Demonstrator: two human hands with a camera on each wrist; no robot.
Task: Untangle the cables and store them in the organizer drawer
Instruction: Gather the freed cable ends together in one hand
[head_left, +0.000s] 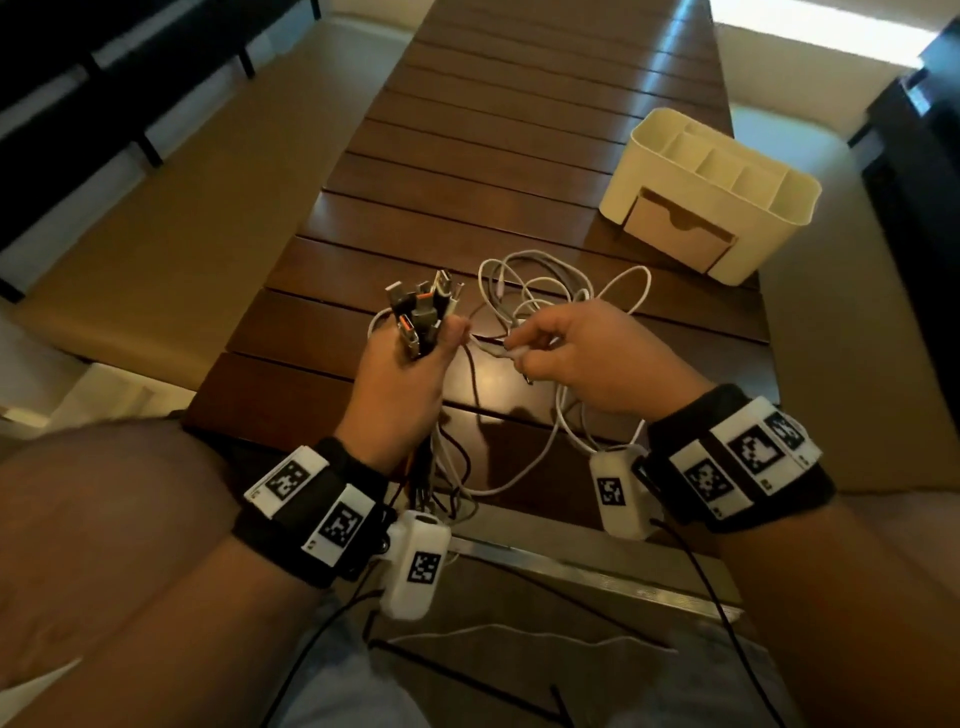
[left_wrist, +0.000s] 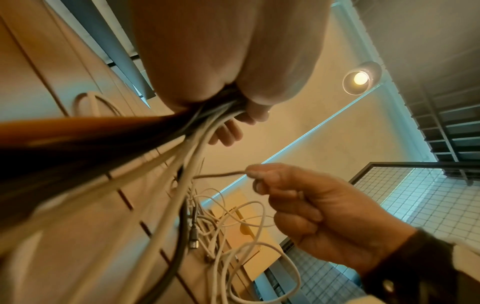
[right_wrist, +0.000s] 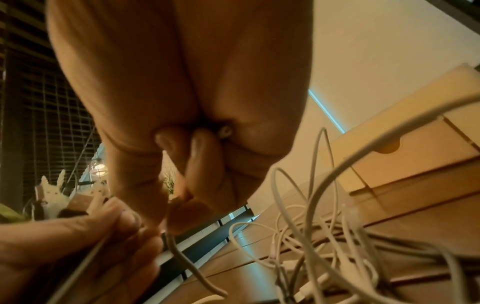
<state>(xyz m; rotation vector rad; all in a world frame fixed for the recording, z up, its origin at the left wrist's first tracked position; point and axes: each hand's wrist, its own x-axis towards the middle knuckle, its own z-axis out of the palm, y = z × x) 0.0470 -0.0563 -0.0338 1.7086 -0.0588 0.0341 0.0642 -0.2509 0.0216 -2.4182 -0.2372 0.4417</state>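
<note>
My left hand (head_left: 410, 364) grips a bundle of cable ends (head_left: 421, 312), their USB plugs sticking up above the fist while the cords hang down from it (left_wrist: 182, 148). My right hand (head_left: 571, 348) pinches one thin cable (left_wrist: 221, 174) between thumb and forefinger, close to the left thumb. A tangle of white cables (head_left: 550, 291) lies on the wooden table (head_left: 467, 171) behind both hands and trails toward me (right_wrist: 324, 236). The cream organizer (head_left: 711, 192) stands at the right of the table, its tan drawer (head_left: 675, 228) pushed in.
The slatted table runs away from me, with its near edge at my lap. Floor lies on both sides, and dark furniture legs (head_left: 150, 150) stand at the far left. A cable lies across my lap (head_left: 519, 634).
</note>
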